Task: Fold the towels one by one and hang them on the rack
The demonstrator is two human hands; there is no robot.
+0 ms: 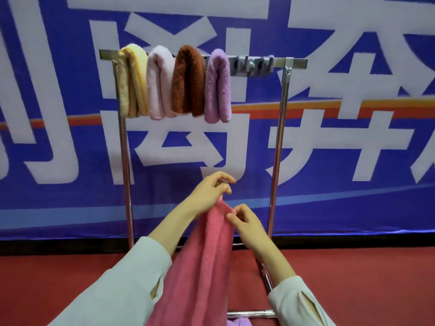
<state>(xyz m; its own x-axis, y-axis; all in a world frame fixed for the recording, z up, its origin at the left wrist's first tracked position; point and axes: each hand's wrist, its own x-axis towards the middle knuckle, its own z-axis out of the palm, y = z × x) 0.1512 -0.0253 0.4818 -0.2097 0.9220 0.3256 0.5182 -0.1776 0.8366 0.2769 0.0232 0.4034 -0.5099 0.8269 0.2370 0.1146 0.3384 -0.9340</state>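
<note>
1. You are at the folding step with the pink towel [200, 267]. It hangs in front of you in a long bunched drape, low before the rack [280, 137] and not touching it.
2. Your left hand [208, 194] pinches the towel's top end, fingers curled, the upper 2 lifted loose. Your right hand [247, 223] pinches the same edge just beside it, thumb and fingertips closed on the cloth.
3. 4 folded towels hang over the bar [296, 62], pressed side by side: yellow towel [133, 83], pale towel [160, 83], brown towel [188, 81], purple towel [216, 88].
4. The pink towel looks gathered, not flat, so I judge the fold is not made. Next, slide your hands apart along the top edge to find both corners, let the cloth fall open, then bring the ends together into a narrow strip like the 4 above.
5. The free stretch of bar is to the right of the purple towel. A cluster of hooks [251, 65] sits there and could snag the pile, so lift the fold clear over them or set it close against the purple towel.
6. Around you: a blue banner [70, 161] behind the rack, a red floor [364, 278], and a purple cloth [239, 322] low by the rack's base, likely another towel waiting; I cannot tell for sure.
</note>
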